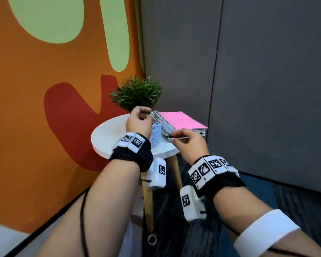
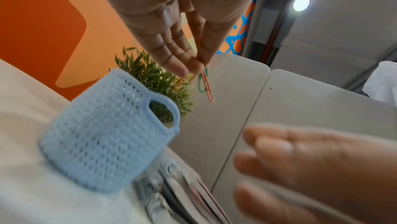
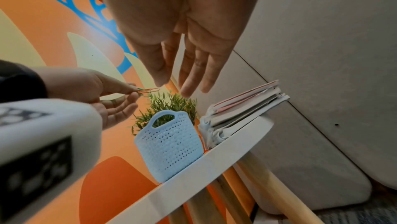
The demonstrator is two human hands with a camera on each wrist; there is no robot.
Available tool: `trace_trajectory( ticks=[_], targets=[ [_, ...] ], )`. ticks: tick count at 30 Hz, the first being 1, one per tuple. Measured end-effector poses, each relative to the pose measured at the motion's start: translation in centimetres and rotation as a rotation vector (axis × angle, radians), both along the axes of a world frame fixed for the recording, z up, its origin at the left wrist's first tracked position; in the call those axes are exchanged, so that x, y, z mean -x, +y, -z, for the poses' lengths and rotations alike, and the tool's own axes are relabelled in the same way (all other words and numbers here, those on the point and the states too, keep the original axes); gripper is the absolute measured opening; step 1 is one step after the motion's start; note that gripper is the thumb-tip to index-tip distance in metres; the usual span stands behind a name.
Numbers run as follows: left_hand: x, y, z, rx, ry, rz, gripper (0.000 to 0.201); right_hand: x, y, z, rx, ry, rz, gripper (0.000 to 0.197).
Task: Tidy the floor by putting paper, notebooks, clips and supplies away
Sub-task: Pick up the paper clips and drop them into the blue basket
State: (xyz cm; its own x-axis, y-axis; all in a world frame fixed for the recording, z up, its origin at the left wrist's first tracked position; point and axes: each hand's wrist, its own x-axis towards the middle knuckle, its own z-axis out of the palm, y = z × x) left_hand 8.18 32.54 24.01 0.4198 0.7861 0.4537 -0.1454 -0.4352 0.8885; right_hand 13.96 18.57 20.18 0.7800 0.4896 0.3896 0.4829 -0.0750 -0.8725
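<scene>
My left hand (image 1: 146, 113) hovers over a small light-blue perforated basket (image 1: 156, 136) on a round white table (image 1: 109, 134). Its thumb and fingertip pinch green and orange paper clips (image 2: 205, 83), which dangle above the basket (image 2: 107, 134). The same clips (image 3: 148, 90) show above the basket (image 3: 169, 146) in the right wrist view. My right hand (image 1: 171, 137) is beside a stack of notebooks with a pink top cover (image 1: 182, 120). The right hand's fingers (image 3: 182, 85) are straight and hold nothing.
A small green potted plant (image 1: 137, 93) stands behind the basket. The table has wooden legs (image 1: 147, 201) and sits in a corner between an orange patterned wall (image 1: 44, 108) and grey panels (image 1: 267, 89). A small ring (image 1: 152, 239) lies on the dark carpet by a leg.
</scene>
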Motion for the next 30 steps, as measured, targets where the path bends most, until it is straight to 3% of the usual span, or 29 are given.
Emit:
trace_trajectory(
  ticks=[5, 9, 15, 23, 30],
  targets=[
    [0.0, 2.8, -2.1, -0.01, 0.074, -0.132, 0.02, 0.4, 0.3, 0.7, 0.082, 0.0, 0.036, 0.011],
    [0.0, 3.5, -1.6, -0.074, 0.252, -0.125, 0.023, 0.6, -0.6, 1.5, 0.131, 0.026, 0.058, 0.011],
    [-0.2, 0.1, 0.1, -0.099, 0.256, -0.054, 0.017, 0.4, -3.1, 2.6, 0.154, 0.06, 0.067, 0.009],
    [-2.1, -8.2, 5.6, -0.072, 0.307, 0.083, 0.017, 0.0, -9.8, 5.2, 0.176, 0.095, 0.132, 0.008],
    [-2.1, -19.4, 16.5, -0.007, 0.551, 0.227, 0.017, 0.0, -19.8, 13.1, 0.376, 0.181, 0.213, 0.01]
  ],
)
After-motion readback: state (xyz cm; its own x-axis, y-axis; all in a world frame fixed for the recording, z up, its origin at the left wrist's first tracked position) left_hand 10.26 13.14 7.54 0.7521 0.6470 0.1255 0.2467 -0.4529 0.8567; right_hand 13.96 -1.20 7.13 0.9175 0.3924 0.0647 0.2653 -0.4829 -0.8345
